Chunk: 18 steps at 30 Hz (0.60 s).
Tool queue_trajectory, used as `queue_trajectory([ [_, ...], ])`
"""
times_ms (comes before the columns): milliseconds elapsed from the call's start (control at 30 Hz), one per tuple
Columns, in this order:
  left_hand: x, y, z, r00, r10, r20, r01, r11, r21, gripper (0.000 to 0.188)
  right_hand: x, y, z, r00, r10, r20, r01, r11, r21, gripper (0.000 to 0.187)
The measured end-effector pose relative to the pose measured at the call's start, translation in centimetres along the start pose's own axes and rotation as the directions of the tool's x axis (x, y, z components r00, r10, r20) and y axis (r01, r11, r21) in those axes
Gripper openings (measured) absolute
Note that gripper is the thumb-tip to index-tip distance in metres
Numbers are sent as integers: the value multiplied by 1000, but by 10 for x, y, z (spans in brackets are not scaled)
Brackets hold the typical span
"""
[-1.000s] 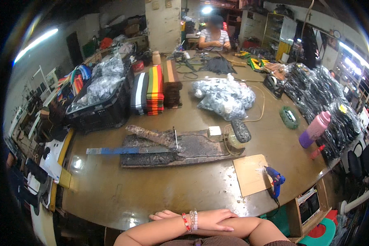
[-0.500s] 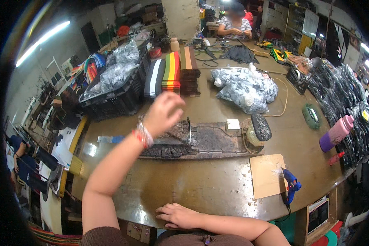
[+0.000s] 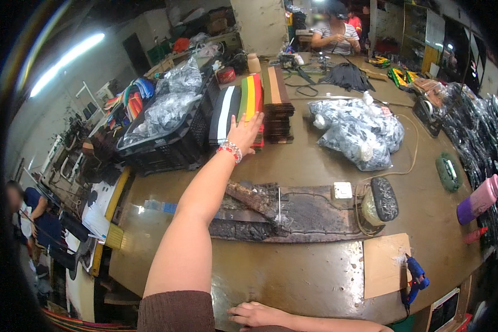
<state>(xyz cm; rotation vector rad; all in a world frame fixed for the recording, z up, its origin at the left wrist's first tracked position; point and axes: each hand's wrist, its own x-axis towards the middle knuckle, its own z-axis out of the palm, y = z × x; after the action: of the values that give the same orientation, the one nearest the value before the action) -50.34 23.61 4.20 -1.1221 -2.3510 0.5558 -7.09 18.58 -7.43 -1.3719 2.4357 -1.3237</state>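
Note:
Stretched far out over the table, my left hand [image 3: 244, 134] lies on the near end of a stack of green, yellow and red striped strips [image 3: 251, 97]. Its fingers are extended over the top, and the hand looks open. To the left of that stack is a pile of black strips with a white stripe [image 3: 225, 113]; to the right stands a taller pile of brown and tan strips [image 3: 278, 91]. My right hand [image 3: 259, 315] rests at the near table edge, fingers loosely spread and holding nothing.
A black crate [image 3: 166, 145] holds clear plastic bags. A dark, charred-looking board [image 3: 315, 216] lies mid-table. Farther right are bagged parts [image 3: 359, 135], a jar [image 3: 377, 205], a cardboard sheet [image 3: 384, 265], a blue glue gun [image 3: 416, 279] and a pink-purple bottle [image 3: 480, 199]. A person [image 3: 336, 36] sits opposite.
My left hand has reached forward from above the table onto the striped stack. The view has shifted, so things appear farther right. My right hand stays at the table edge.

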Motion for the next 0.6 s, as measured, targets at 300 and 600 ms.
queue_trajectory([
  [300, -1, -6, 35, 993, -16, -120, 15, 1000, -11, 119, -1, -7, -9, 998, 68, -5, -68, 996, -52, 30],
  [600, 1, -50, 60, 993, -16, -117, 13, 999, -30, 116, -1, 1, -3, 996, 10, -86, -15, 998, -60, 32],
])
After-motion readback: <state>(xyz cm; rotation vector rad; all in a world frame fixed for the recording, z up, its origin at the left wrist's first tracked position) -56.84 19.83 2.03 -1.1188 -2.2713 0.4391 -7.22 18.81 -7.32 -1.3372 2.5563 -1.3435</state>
